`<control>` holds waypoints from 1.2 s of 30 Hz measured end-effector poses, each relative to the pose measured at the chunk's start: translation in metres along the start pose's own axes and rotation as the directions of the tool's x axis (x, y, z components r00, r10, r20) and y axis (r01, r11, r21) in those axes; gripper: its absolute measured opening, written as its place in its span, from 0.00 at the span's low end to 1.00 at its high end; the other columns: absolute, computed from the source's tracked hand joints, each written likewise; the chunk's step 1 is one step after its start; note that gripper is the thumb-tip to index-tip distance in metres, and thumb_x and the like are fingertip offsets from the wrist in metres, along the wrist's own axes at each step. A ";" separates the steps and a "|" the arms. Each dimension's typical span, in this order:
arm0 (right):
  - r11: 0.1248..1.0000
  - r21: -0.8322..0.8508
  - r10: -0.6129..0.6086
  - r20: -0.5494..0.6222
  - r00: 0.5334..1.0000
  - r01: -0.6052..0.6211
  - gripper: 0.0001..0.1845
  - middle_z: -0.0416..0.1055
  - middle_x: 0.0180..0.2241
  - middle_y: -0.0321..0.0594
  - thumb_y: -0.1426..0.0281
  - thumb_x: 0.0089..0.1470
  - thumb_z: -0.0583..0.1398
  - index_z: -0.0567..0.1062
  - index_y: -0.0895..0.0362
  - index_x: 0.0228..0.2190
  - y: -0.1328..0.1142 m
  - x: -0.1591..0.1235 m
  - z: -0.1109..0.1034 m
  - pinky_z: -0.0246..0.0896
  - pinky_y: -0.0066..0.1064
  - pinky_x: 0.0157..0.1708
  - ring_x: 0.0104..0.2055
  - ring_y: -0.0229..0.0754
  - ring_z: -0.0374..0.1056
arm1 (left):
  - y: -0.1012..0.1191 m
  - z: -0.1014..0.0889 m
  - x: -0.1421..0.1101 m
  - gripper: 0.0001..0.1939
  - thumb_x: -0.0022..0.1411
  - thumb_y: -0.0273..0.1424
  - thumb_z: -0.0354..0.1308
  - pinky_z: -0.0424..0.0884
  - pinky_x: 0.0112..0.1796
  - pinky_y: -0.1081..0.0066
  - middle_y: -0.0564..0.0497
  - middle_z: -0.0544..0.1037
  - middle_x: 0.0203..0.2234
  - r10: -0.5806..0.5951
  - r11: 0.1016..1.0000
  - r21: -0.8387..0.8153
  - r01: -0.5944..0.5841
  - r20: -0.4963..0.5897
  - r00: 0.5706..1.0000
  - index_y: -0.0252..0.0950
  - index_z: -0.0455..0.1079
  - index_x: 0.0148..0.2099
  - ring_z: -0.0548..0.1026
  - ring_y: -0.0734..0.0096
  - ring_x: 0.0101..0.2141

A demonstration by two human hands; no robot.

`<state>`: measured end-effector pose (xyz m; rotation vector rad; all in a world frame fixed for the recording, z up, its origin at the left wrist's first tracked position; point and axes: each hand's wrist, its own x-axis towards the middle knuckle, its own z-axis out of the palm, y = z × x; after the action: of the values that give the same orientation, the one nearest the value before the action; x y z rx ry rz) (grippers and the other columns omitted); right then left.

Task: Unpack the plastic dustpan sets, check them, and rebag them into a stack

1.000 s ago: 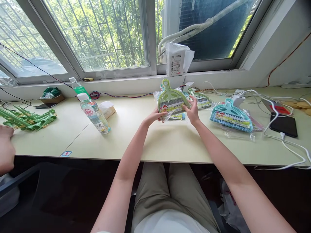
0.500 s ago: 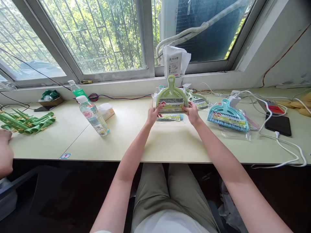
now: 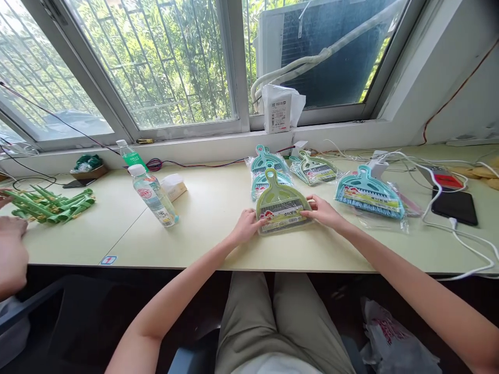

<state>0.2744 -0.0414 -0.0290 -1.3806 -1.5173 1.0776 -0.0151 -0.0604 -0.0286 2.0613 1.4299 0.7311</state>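
Note:
A green dustpan and brush set [image 3: 284, 200] in clear wrap, with a printed label band, lies on the table in front of me. My left hand [image 3: 248, 225] grips its left lower edge, thumb on top. At the right edge, my right hand [image 3: 317, 210] pinches it between thumb and fingers. Just behind it lie blue dustpan sets [image 3: 267, 161] in wrap, partly covered by the green one. Another green dustpan set [image 3: 316, 169] lies behind on the right. A blue dustpan set [image 3: 368, 193] with its brush sits beyond my right hand.
Two plastic bottles [image 3: 154, 196] and a tissue pack [image 3: 174, 186] stand to the left. Green bundled strips [image 3: 56, 203] lie near another person's hand [image 3: 11, 234] at far left. White cables [image 3: 463, 236] and a black phone [image 3: 455, 205] occupy the right side. The table [image 3: 218, 254] ends near my lap.
Both hands have brought the green dustpan set down and toward me, from raised and upright to lying on the table. The blue sets behind it now show more.

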 end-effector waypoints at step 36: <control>0.821 -0.571 -0.273 -0.372 0.887 0.013 0.29 0.64 0.57 0.56 0.65 0.60 0.56 0.63 0.60 0.61 0.019 0.182 0.048 0.55 0.46 0.55 0.59 0.56 0.57 | -0.009 0.031 0.165 0.24 0.68 0.23 0.44 0.55 0.63 0.50 0.43 0.65 0.63 0.516 0.703 0.661 -0.263 -0.220 0.828 0.44 0.67 0.61 0.58 0.58 0.65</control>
<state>0.2200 0.1370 -0.0591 -1.7135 -1.6121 0.1741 0.0494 0.0951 -0.0344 2.9354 1.5898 0.9987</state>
